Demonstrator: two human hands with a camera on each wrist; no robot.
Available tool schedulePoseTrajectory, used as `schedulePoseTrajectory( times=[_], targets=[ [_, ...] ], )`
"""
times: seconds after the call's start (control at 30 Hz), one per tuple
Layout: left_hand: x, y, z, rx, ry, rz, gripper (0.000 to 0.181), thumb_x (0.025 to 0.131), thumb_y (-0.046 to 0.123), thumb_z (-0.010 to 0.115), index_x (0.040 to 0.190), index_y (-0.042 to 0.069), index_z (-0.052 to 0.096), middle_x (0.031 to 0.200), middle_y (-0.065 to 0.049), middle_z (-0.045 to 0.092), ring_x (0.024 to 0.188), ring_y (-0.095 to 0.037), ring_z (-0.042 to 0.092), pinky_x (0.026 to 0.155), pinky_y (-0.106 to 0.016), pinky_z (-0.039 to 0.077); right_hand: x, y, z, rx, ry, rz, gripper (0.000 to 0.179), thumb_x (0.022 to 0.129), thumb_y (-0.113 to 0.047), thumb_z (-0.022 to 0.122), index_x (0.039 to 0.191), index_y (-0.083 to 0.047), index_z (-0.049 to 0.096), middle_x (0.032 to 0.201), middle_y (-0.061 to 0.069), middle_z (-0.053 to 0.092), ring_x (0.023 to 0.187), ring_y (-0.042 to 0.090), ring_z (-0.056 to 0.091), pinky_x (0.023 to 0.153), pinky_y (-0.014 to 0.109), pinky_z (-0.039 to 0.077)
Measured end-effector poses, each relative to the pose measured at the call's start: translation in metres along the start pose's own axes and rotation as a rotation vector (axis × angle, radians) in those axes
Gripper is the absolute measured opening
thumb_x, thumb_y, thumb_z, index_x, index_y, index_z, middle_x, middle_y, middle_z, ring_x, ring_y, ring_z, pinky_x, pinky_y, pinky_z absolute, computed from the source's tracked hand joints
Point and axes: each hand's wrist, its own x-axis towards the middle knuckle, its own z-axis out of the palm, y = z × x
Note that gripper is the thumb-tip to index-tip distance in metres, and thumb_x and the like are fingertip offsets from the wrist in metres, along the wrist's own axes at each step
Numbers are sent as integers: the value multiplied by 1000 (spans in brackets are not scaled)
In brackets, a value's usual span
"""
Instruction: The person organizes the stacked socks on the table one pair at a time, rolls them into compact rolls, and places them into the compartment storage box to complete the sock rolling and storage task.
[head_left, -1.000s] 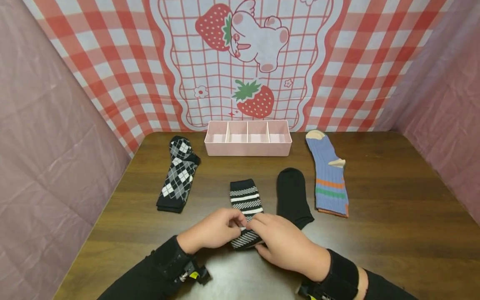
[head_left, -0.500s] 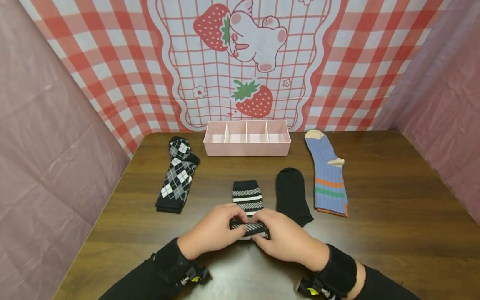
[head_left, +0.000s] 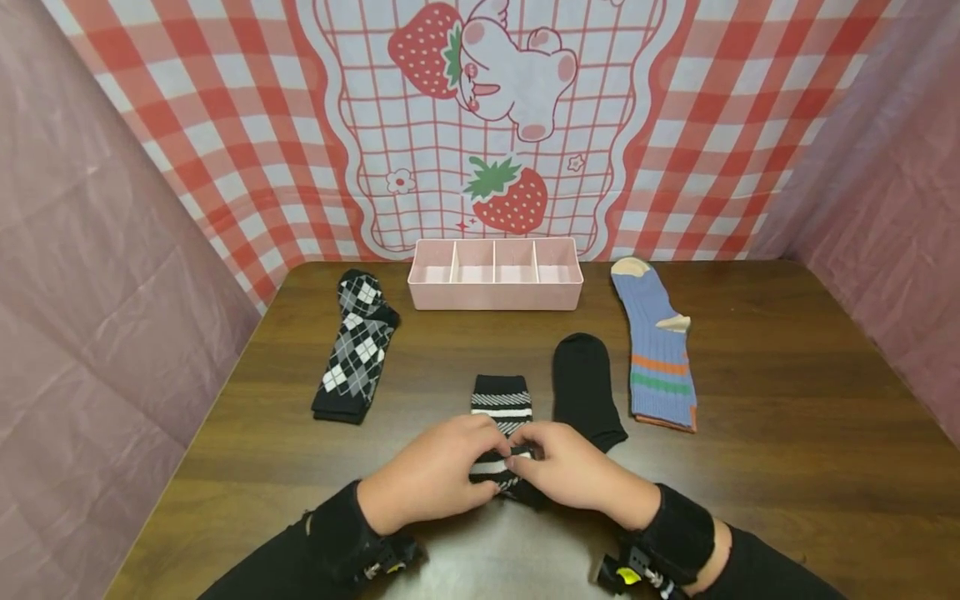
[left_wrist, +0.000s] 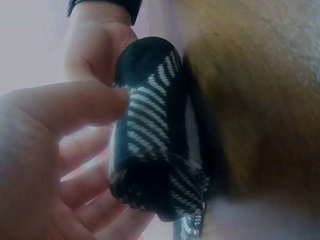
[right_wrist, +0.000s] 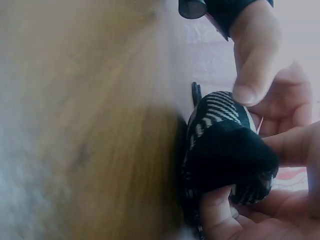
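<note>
A black-and-white striped sock (head_left: 501, 393) lies at the table's front middle, its near end rolled into a thick bundle. My left hand (head_left: 442, 471) grips the left side of that bundle; in the left wrist view the thumb lies on the rolled sock (left_wrist: 147, 122) with the fingers behind it. From the other side my right hand (head_left: 581, 467) holds the bundle, and in the right wrist view its fingers wrap the dark end of the sock (right_wrist: 225, 152). The far, dark-banded end stays flat on the wood. Both hands hide part of the roll.
A plain black sock (head_left: 583, 387) lies just beyond my right hand. Farther right is a blue sock (head_left: 652, 350) with orange and green stripes. An argyle sock (head_left: 356, 354) lies at left. A pink box (head_left: 495, 297) with several compartments stands at the back, before a checked cloth.
The striped sock's near end has gone from flat to rolled up. Its far end has slid toward me and slightly right. The other socks and the box stay put.
</note>
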Motion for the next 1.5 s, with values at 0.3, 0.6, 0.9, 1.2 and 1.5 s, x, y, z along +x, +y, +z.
schedulePoseTrajectory(
  times=[0.3,0.6,0.9,1.2,1.5],
  targets=[
    [0,-3,2,-24,27,3,25,89,12,76,112,16,69,111,4,64,100,-9,60,87,-29,52,0,-2,1,8,13,-3,14,101,-25,66,111,-17,67,67,-3,48,55,10,42,55,28,38],
    [4,-15,3,-168,44,-65,20,94,8,68,112,15,71,116,1,67,110,-12,62,97,-35,51,-2,-1,3,-125,44,-65,34,90,-34,80,117,-21,65,106,-8,60,90,10,58,79,34,51],
    [6,-25,7,-377,6,-191,17,94,7,64,107,14,73,100,5,69,92,-8,63,84,-30,52,-7,-11,4,-268,50,-109,50,78,-32,90,119,-19,64,117,-9,59,108,12,58,93,39,52],
    [7,-33,10,-458,21,-243,17,93,5,63,103,15,73,95,5,69,87,-9,64,80,-31,53,-10,-16,9,-439,80,-212,41,85,-29,85,119,-15,66,115,-5,62,108,13,59,92,37,52],
    [5,-29,7,-290,136,-153,17,89,1,68,95,16,72,96,6,66,83,-7,61,74,-27,53,-10,-15,8,-389,68,-176,33,94,-30,77,121,-16,66,114,-5,64,106,11,60,90,38,53]
  ],
)
